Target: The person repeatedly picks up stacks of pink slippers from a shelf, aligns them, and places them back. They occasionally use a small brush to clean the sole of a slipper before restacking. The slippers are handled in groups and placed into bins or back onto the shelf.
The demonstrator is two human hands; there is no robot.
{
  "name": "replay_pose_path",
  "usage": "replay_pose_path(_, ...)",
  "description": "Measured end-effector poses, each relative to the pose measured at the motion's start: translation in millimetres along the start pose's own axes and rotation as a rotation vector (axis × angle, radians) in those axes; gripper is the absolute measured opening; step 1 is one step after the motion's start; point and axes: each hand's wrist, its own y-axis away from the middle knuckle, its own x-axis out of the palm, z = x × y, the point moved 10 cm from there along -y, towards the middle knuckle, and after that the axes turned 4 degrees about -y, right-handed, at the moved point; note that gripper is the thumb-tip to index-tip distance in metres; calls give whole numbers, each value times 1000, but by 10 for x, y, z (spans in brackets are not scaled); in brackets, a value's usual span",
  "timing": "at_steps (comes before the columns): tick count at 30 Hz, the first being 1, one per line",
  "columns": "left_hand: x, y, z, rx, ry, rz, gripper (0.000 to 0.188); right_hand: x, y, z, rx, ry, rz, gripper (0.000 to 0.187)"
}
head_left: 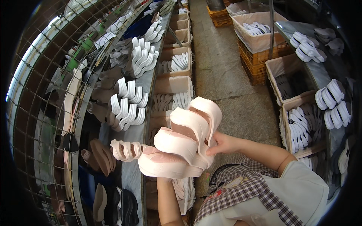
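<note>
Several pale pink slide sandals (177, 143), nested in a row, are held up in front of me above the edge of the left shelf. My right hand (218, 144) is closed around their right end, thumb and fingers against the sandals' sides. From below, my left forearm (168, 203) reaches up to the near sandal; my left hand and its fingers are hidden behind it. Just left of the held sandals, a row of more pale pink sandals (127, 151) lies on the grey shelf (132, 177).
White sandals (128, 107) stand in rows along the left shelf, beside a wire mesh (41, 113). Lined bins (175, 84) of sandals sit below it. Across the stone-floored aisle (226, 67) are orange crates (252, 62), another bin (283, 71) and a right shelf (301, 28) with white sandals.
</note>
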Motion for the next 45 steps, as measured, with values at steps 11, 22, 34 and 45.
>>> replay_pose_path(11, 72, -12, -15, -3, -62, 18, 43, -24, -35, 7, 26, 10, -22, 100)
replay_pose_path(22, 125, -66, -39, 1, -87, 31, 41, -52, -43, 62, -2, 20, -28, 101)
replay_pose_path(34, 108, 57, 4, 28, -107, -3, 39, -156, -71, -129, 59, -36, -22, 103)
replay_pose_path(45, 167, 138, 81, -25, 136, 77, 46, -268, -70, -339, 174, -219, -96, 106)
